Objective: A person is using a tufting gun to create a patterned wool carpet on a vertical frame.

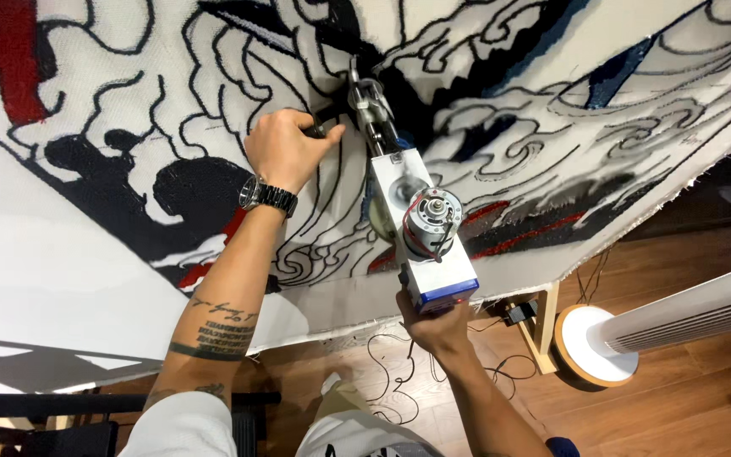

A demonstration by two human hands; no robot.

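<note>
A white tufting gun (416, 224) with a round grey motor points its needle into a large stretched cloth (501, 93) tufted with black, white, red and blue patterns. My left hand (285, 148), with a dark metal watch on the wrist, grips the gun's black front handle close to the cloth. My right hand (433, 326) holds the gun's rear grip from below, under its blue-edged back end. The needle tip is pressed into a black tufted patch and is partly hidden.
A white tower fan (678, 317) on a round wooden-rimmed base stands on the wooden floor at the right. A wooden frame leg (547, 326) and black cables (399, 372) lie below the cloth's lower edge. Dark furniture sits at the bottom left.
</note>
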